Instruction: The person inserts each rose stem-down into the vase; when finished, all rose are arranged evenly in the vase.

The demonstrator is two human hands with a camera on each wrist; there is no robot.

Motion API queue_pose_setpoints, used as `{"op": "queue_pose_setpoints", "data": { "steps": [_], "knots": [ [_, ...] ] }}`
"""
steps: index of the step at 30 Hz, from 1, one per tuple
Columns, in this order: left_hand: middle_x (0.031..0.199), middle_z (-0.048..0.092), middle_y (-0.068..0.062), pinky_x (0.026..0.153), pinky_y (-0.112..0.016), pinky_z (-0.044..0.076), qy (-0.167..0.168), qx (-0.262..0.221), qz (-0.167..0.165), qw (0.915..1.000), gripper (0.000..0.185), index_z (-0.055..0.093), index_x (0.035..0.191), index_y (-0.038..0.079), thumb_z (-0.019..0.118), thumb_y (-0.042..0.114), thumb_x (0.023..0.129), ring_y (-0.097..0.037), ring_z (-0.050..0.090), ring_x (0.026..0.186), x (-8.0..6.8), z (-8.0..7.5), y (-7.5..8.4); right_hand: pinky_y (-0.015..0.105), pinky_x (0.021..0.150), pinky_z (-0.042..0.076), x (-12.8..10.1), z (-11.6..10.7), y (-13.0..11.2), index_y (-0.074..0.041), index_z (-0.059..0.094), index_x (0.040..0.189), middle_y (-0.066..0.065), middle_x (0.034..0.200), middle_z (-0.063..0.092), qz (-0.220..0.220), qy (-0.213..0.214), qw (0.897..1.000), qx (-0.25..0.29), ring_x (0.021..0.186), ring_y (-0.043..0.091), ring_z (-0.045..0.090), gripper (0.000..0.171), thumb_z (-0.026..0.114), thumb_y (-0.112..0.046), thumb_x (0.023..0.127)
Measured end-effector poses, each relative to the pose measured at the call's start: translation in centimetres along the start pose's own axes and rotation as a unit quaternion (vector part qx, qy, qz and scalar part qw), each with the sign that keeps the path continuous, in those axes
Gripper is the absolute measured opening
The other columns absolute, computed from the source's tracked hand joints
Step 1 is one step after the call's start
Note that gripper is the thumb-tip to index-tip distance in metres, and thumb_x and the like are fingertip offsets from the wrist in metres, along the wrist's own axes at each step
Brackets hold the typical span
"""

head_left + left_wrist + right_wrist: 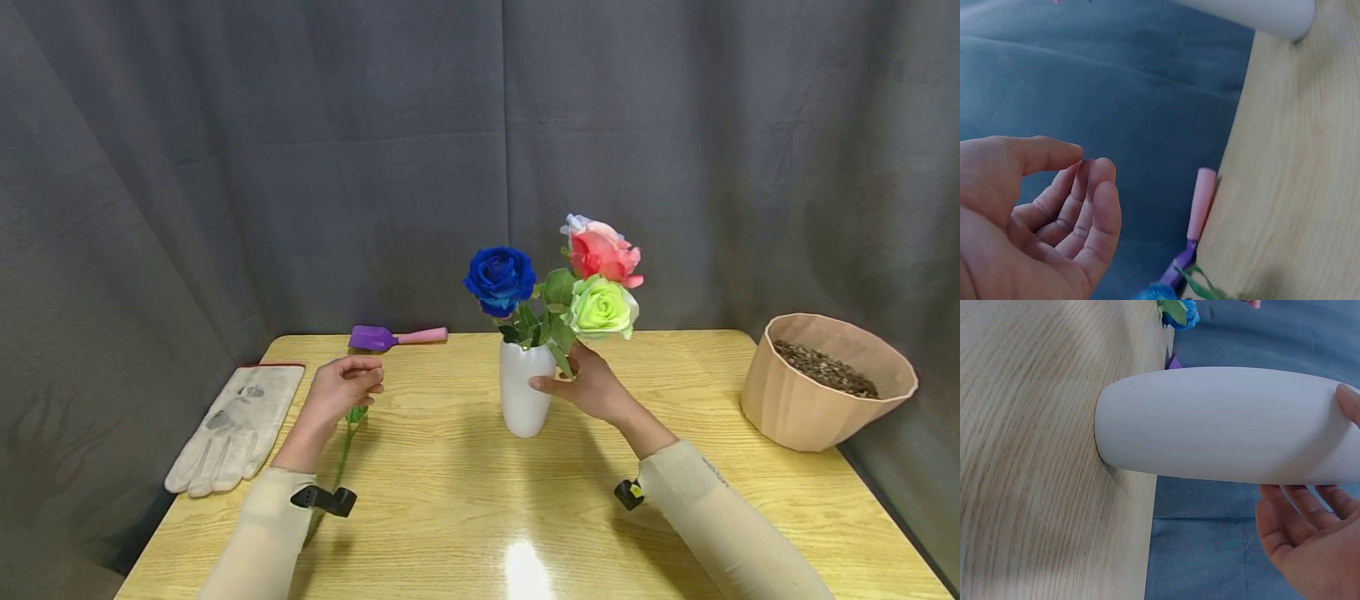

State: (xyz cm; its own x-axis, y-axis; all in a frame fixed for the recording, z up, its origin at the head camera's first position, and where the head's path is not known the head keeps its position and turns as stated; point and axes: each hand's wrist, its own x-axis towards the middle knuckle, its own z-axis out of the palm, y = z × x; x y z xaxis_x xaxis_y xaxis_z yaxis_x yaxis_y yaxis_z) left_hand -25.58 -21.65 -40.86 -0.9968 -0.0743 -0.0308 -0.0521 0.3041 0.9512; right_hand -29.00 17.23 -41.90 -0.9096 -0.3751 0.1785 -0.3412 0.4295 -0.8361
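Observation:
A white vase [522, 392] stands upright on the table, holding a blue rose [500, 282], a red-pink rose [602, 254] and a light green rose [602, 308]. My right hand [592, 385] grips the vase near its top, thumb on one side and curled fingers on the other; the right wrist view shows the vase body [1210, 425] close up. In the air at the left is my left hand [343, 390], fingers loosely curled with nothing between them. Below it lies a green flower stem [346, 454]; the left wrist view shows a blue bloom [1157, 292] at its bottom edge.
A purple trowel with a pink handle [422, 336] lies at the table's back edge. Pale work gloves [238, 425] rest at the left edge. On the right stands a peach pot [787, 408] containing dark soil-like bits [825, 369]. A grey curtain [390, 167] hangs behind.

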Motion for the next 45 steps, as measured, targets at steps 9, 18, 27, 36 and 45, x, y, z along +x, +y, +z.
{"op": "queue_pose_setpoints", "data": {
  "steps": [9,18,27,36,45],
  "knots": [
    [0.099,0.072,-0.002,0.074,-0.027,0.059,0.012,0.026,-0.038,0.9989,0.035,0.062,0.126,-0.003,0.064,0.018,0.098,-0.011,0.07,0.085,0.7,-1.3,-2.2,0.059,0.112,0.041,-0.1,0.0,-0.4,-0.017,0.029,0.157,0.012,0.154,0.046,0.0,-0.002,1.0,0.0,0.143,0.035,0.043,0.085,0.077,-0.03,0.088],
    [0.109,0.072,-0.02,0.074,-0.032,0.061,0.012,0.07,-0.053,0.9961,0.037,0.061,0.125,-0.007,0.065,0.015,0.096,-0.011,0.069,0.082,0.6,-1.9,-3.6,0.058,0.111,0.042,0.0,-0.1,0.0,-0.022,0.033,0.155,0.008,0.153,0.048,-0.008,0.001,1.0,-0.007,0.142,0.033,0.045,0.085,0.079,-0.039,0.086],
    [0.084,0.072,-0.008,0.065,-0.028,0.056,0.021,0.171,-0.055,0.9836,0.028,0.069,0.11,-0.004,0.069,0.017,0.091,-0.012,0.065,0.069,0.6,-2.9,-4.9,0.059,0.111,0.042,-0.1,-0.1,-0.1,-0.021,0.035,0.154,0.008,0.151,0.049,-0.005,0.0,1.0,-0.004,0.141,0.033,0.046,0.083,0.079,-0.039,0.085],
    [0.079,0.071,-0.008,0.063,-0.031,0.054,-0.022,0.227,-0.072,0.9711,0.022,0.068,0.101,0.0,0.073,0.015,0.087,-0.018,0.069,0.07,0.2,-3.2,-5.7,0.057,0.108,0.045,-0.1,-0.1,-0.1,-0.02,0.035,0.154,0.008,0.15,0.051,-0.009,0.003,1.0,-0.007,0.139,0.033,0.049,0.083,0.079,-0.038,0.086],
    [0.075,0.069,-0.007,0.061,-0.031,0.058,-0.039,0.248,-0.088,0.9641,0.018,0.065,0.091,0.0,0.077,0.01,0.083,-0.013,0.068,0.064,0.0,-3.1,-6.5,0.059,0.111,0.042,0.1,0.0,0.0,-0.018,0.033,0.155,0.01,0.152,0.048,-0.005,-0.003,1.0,0.003,0.141,0.034,0.046,0.082,0.078,-0.029,0.088]
  ]
}}
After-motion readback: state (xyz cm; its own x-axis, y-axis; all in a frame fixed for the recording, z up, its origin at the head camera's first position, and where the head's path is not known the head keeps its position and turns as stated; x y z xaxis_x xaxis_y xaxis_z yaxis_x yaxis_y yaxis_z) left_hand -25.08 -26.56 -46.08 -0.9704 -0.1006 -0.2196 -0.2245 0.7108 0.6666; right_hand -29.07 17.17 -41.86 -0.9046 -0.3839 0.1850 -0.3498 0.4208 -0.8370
